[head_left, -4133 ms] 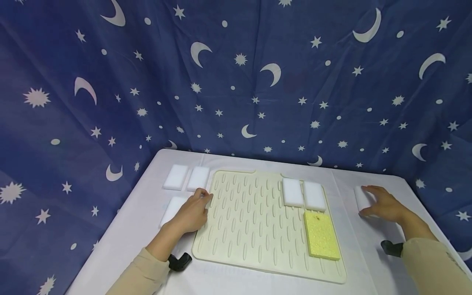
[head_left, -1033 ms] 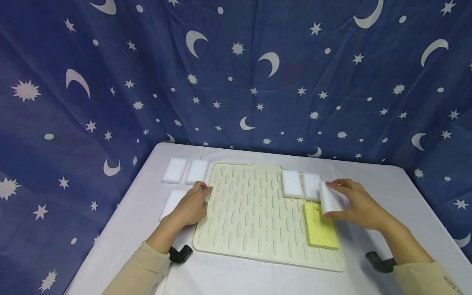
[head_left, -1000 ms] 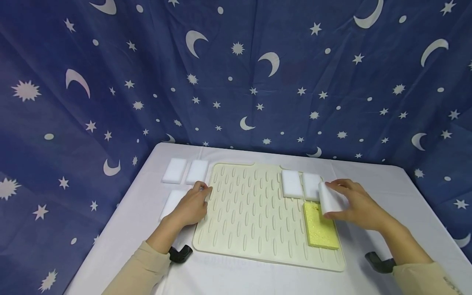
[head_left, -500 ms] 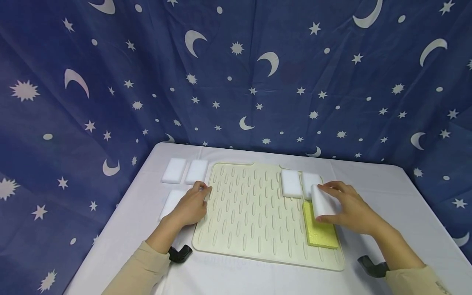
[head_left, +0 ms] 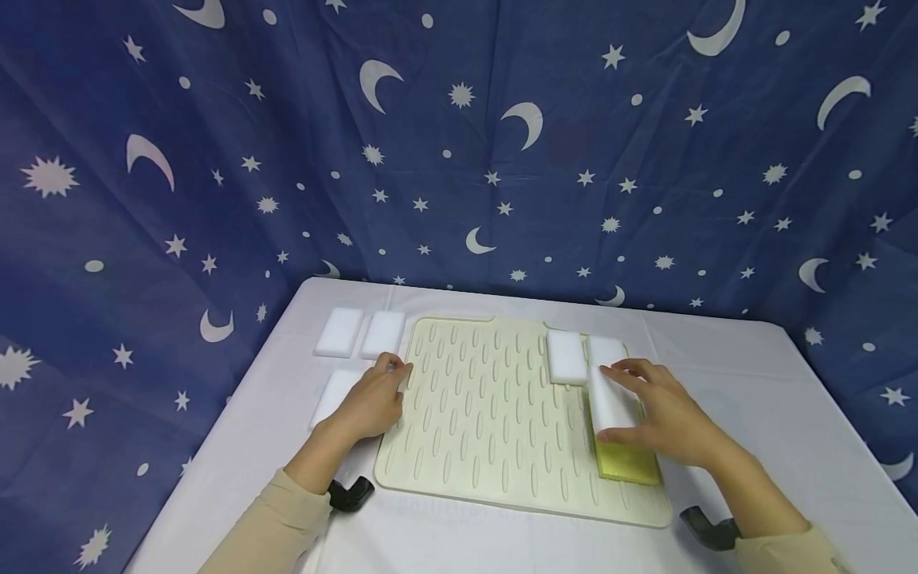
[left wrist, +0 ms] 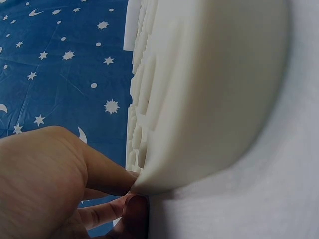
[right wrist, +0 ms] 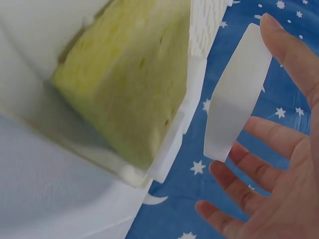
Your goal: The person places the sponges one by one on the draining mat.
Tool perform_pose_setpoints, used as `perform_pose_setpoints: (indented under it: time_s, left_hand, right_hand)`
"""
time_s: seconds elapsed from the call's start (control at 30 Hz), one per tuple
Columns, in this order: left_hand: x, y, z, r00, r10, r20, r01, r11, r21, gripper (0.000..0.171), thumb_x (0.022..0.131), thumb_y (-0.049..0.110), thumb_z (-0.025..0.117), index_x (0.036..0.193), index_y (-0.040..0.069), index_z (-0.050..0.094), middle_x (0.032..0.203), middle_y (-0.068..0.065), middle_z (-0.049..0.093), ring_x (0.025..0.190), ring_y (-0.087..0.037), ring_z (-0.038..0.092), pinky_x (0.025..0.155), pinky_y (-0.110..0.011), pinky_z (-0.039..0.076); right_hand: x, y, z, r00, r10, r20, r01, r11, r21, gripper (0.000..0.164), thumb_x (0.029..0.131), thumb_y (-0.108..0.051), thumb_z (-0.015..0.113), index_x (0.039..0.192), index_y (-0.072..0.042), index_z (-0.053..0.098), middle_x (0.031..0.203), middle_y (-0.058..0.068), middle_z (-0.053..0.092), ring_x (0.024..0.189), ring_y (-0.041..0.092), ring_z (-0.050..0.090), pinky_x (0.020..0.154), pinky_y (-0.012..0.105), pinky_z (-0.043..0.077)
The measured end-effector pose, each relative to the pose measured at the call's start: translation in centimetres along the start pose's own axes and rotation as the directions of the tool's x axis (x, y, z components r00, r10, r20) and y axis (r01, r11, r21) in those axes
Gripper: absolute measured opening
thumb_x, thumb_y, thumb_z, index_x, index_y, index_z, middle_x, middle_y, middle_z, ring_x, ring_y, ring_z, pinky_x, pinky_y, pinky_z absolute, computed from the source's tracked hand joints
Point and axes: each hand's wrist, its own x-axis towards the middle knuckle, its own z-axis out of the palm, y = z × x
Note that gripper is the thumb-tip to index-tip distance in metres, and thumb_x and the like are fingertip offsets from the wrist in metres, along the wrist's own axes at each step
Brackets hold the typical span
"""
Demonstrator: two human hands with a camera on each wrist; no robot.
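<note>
My right hand (head_left: pixel 663 410) holds a white sponge (head_left: pixel 610 402) by its ends, between thumb and fingers. In the right wrist view the held white sponge (right wrist: pixel 239 94) is raised in the air. Beneath it, on the right side of a cream ridged drying mat (head_left: pixel 488 430), lies a yellow sponge (head_left: pixel 627 462), partly covered by the held one in the head view. Two more white sponges (head_left: pixel 566 357) lie at the mat's back right. My left hand (head_left: pixel 373 402) pinches the mat's left edge, as the left wrist view shows at the mat (left wrist: pixel 169 164) rim.
Left of the mat, three white sponges (head_left: pixel 339 332) lie on the white-clothed table (head_left: pixel 445 542); my left hand partly hides the nearest. A blue curtain (head_left: pixel 459 159) with moons and stars stands behind. Black wrist mounts (head_left: pixel 351 494) show at both wrists.
About four seconds ago the right hand was at a white sponge on the table's right. It has carried that sponge left over the yellow sponge, still shifting left lately. The left hand stays put.
</note>
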Motion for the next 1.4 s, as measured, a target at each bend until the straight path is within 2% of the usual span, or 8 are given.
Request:
perform_pose_setpoints:
  time_s: [0.43, 0.77, 1.1, 1.4]
  left_hand:
    - [0.0, 0.0, -0.1, 1.000, 0.004, -0.001, -0.004, 1.000, -0.003, 0.054, 0.095, 0.001, 0.058, 0.149, -0.003, 0.052, 0.150, -0.018, 0.046, 0.116, -0.033, 0.059, 0.099, -0.048, 0.052]
    - [-0.2, 0.1, -0.2, 1.000, 0.010, -0.013, -0.010, 1.000, -0.012, 0.053, 0.095, 0.000, 0.058, 0.148, -0.004, 0.052, 0.149, -0.020, 0.047, 0.111, -0.031, 0.059, 0.095, -0.048, 0.054]
    - [-0.1, 0.1, -0.2, 1.000, 0.007, -0.007, -0.007, 1.000, -0.012, 0.054, 0.096, 0.000, 0.058, 0.149, -0.003, 0.052, 0.148, -0.019, 0.047, 0.112, -0.031, 0.058, 0.096, -0.047, 0.053]
    - [0.0, 0.0, -0.1, 1.000, -0.001, -0.013, 0.001, 1.000, -0.020, 0.054, 0.095, 0.001, 0.058, 0.149, -0.003, 0.052, 0.148, -0.018, 0.048, 0.112, -0.030, 0.058, 0.095, -0.047, 0.053]
  right_hand:
    - [0.2, -1.8, 1.5, 1.000, -0.022, -0.009, 0.021, 1.000, -0.022, 0.097, 0.069, -0.050, 0.093, 0.150, -0.012, 0.056, 0.146, 0.012, 0.054, 0.131, 0.039, 0.050, 0.103, 0.063, 0.040]
    - [0.5, -3.1, 2.8, 1.000, -0.024, -0.014, 0.023, 0.997, -0.075, 0.097, 0.068, -0.053, 0.093, 0.148, -0.013, 0.058, 0.145, 0.013, 0.056, 0.131, 0.039, 0.052, 0.106, 0.065, 0.038]
    - [0.5, -3.6, 3.4, 1.000, -0.011, 0.017, 0.013, 0.995, -0.096, 0.096, 0.070, -0.057, 0.090, 0.150, -0.015, 0.056, 0.147, 0.013, 0.055, 0.137, 0.044, 0.048, 0.111, 0.069, 0.030]
    - [0.6, -3.9, 4.0, 1.000, -0.002, 0.024, 0.004, 0.995, -0.101, 0.097, 0.070, -0.059, 0.089, 0.149, -0.014, 0.057, 0.145, 0.013, 0.056, 0.135, 0.045, 0.049, 0.110, 0.070, 0.032]
